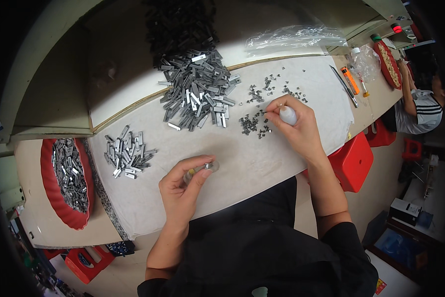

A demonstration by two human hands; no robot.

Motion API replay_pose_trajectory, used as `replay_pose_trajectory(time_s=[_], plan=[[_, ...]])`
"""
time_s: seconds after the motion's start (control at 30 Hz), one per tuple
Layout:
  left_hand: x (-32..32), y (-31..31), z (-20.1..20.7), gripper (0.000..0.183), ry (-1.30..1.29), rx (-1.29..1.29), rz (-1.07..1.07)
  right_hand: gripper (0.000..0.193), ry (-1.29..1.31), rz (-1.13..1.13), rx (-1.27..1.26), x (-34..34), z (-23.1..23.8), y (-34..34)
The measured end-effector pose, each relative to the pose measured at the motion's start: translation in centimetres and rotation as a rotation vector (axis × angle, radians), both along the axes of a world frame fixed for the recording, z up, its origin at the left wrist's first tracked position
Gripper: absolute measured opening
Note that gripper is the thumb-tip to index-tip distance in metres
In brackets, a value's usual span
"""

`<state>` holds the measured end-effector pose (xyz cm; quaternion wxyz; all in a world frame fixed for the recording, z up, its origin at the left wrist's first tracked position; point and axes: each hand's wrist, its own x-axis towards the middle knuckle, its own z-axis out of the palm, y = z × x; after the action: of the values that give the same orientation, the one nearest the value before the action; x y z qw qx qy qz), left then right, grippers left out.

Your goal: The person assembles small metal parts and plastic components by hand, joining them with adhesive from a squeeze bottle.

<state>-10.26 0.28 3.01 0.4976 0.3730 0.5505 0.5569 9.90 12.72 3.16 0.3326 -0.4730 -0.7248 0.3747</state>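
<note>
Pinching small metal piece [208,166] in left hand [183,190] fingers | right hand [294,123] fingers clamped on white tool [287,115], over small screws [254,123]

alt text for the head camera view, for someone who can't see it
Seen from above, a person's left hand pinches a small metal piece while the right hand holds a small white tool over tiny dark parts. Piles of grey metal strips lie on the white-covered table.

I am seeing a red tray [50,194] of metal bits, a red stool [353,161], and an orange lighter [350,80] lying far off.
</note>
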Motion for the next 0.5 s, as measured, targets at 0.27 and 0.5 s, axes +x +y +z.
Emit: replay_pose_trajectory(time_s=[0.27,0.5], plan=[[-0.1,-0.3,-0.2,0.016,0.012,0.013,-0.028,0.017,-0.227,0.074,0.145,-1.1,-0.4,-0.2],[-0.2,-0.4,-0.3,0.016,0.003,0.044,-0.032,0.01,-0.311,0.057,0.128,-1.0,0.2,-0.2]])
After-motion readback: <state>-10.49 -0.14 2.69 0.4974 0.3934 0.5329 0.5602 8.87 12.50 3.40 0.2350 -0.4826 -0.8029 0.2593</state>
